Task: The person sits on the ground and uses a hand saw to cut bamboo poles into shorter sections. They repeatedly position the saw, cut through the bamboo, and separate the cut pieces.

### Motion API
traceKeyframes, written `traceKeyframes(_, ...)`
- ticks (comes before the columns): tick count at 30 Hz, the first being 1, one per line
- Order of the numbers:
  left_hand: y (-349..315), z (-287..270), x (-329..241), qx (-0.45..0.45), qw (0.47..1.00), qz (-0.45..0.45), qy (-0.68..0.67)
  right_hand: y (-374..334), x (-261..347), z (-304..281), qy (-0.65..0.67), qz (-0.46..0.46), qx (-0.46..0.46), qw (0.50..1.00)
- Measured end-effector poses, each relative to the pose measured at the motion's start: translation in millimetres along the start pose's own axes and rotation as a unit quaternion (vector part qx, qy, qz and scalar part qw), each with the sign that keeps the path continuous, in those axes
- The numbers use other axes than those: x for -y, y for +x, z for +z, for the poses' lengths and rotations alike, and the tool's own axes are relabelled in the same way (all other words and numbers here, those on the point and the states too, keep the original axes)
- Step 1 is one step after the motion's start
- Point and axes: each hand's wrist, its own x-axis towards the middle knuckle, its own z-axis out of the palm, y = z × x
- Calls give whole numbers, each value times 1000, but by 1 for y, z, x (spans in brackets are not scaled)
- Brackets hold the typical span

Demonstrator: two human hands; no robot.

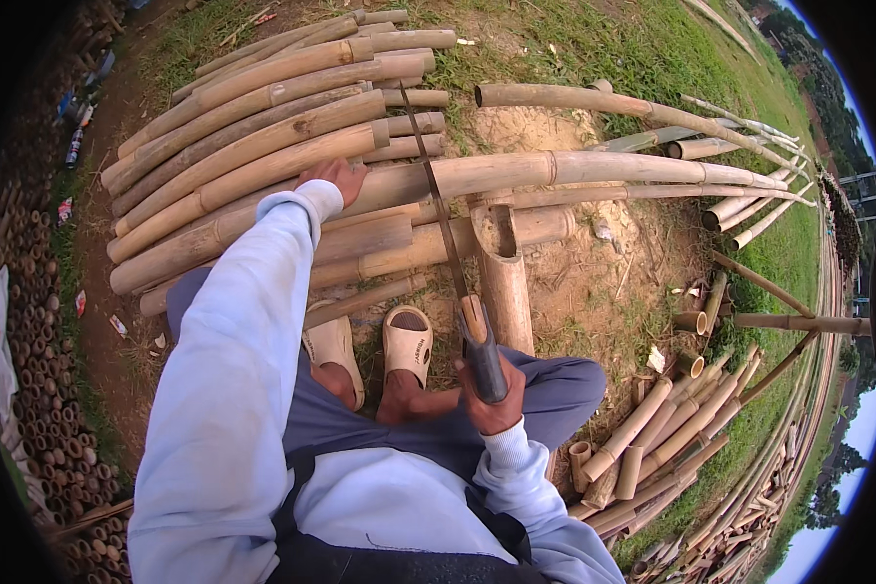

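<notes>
Green grass (pixel 652 44) and brown dirt lay outdoors. One long bamboo pole (pixel 516 169) lay in front of the person's knees, with the saw blade (pixel 445 219) across it. It looked heavy, hard and smooth, and might roll, so pressing from the top seemed best. The left hand (pixel 336 179) lay there; you couldn't tell if it squeezed. The right hand (pixel 494 404) wrapped the saw's dark handle (pixel 485 368). Small letters marked one sandal (pixel 407 350).
</notes>
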Motion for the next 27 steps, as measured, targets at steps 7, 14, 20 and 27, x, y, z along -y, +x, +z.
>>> traceKeyframes(7, 0, 3, 4, -6, 1000, 10, -1, -83, 31, -35, -134, -21, 1, 991)
traceKeyframes(14, -5, -2, -13, -4, 999, 36, -7, 119, -15, 31, -14, -80, -17, 997)
traceKeyframes(20, -5, -3, -5, -11, 999, 42, -4, 52, -15, 29, -8, -58, -49, 997)
traceKeyframes(27, -9, 9, 11, -22, 1000, 21, -8, -86, 29, -31, -125, -22, -5, 992)
